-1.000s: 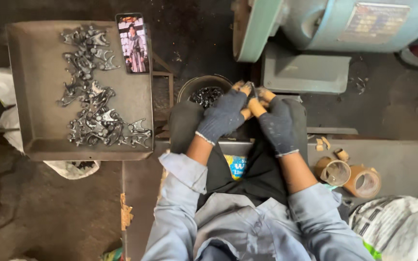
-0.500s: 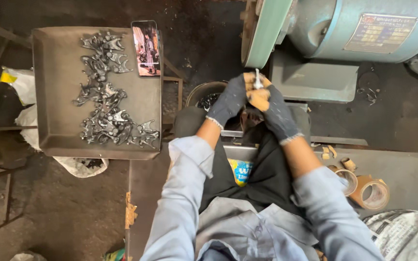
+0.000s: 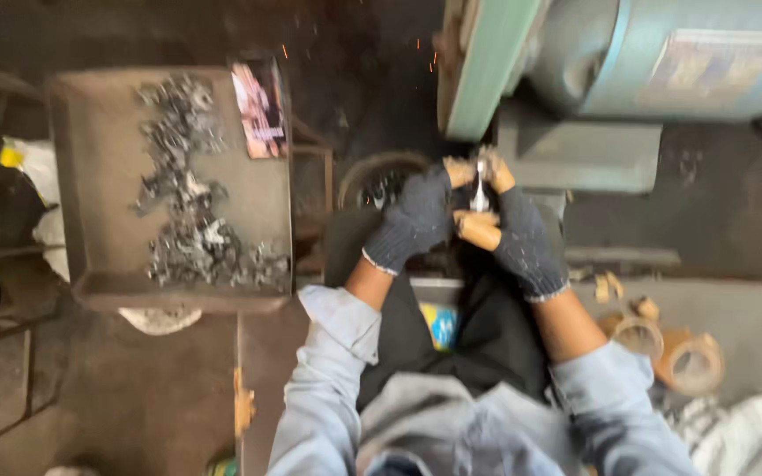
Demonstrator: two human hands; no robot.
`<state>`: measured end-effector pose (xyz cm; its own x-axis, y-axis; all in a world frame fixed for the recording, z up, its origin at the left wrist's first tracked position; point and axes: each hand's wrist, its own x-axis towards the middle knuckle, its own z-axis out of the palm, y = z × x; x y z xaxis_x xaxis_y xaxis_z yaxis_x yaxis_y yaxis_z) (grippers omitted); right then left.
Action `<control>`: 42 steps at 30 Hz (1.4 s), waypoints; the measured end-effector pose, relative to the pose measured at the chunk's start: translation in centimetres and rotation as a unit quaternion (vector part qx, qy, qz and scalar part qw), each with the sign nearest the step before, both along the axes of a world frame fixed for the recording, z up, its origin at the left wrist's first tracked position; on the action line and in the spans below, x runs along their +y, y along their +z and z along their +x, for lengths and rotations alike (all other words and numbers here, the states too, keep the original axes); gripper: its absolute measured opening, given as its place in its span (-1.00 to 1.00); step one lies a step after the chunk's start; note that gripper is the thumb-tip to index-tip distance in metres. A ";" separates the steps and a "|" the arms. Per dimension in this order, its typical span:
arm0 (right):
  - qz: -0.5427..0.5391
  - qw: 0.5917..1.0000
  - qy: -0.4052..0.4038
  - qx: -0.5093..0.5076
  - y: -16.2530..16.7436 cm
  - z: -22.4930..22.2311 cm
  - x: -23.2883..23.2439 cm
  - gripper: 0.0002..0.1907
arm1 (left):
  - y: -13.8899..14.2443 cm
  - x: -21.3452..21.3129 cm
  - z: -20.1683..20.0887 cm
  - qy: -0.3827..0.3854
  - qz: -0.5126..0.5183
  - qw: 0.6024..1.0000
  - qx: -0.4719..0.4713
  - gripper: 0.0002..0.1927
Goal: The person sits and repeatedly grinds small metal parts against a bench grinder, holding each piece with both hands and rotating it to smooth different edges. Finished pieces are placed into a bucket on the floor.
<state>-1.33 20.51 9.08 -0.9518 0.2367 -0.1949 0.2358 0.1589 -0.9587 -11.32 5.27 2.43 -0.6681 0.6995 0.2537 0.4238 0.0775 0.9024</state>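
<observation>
1. Both hands gloved in dark knit, fingertips capped tan; raised together in front of the green grinding machine (image 3: 478, 70).
2. Left hand (image 3: 412, 225) clenched on the small metal part (image 3: 480, 187), fingertips pinching its upper end.
3. Right hand (image 3: 518, 234) likewise clenched on the same part, thumb pressed below it, fingers at its top.
4. Metal part held upright between the two hands, just under the machine's green guard; exact contact with the wheel not discernible, frame blurred.
5. A few orange sparks (image 3: 421, 44) visible above and left of the hands.
6. Round bowl (image 3: 372, 172) with dark pieces just left of the left hand.
7. Flat metal tray (image 3: 81, 176) well to the left, carrying a strip of heaped grey metal pieces (image 3: 191, 211); phone (image 3: 260, 110) propped at its upper right corner.
8. Tape rolls (image 3: 685, 357) on the floor to the right, near the right forearm.
</observation>
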 end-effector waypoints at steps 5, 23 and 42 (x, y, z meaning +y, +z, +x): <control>0.046 0.997 -0.012 0.067 4.2 3.0 -2.5 -0.19 | 7.2 -1.0 4.7 0.086 -0.083 0.990 0.074 -0.41; 0.069 0.992 -0.077 -0.077 3.2 6.1 -4.8 -0.34 | 4.9 -3.3 9.6 0.163 -0.133 0.959 0.191 -0.35; -0.152 0.980 0.089 0.093 -3.6 0.3 0.5 -0.30 | 1.8 -0.2 0.9 -0.089 0.086 0.898 -0.423 -0.71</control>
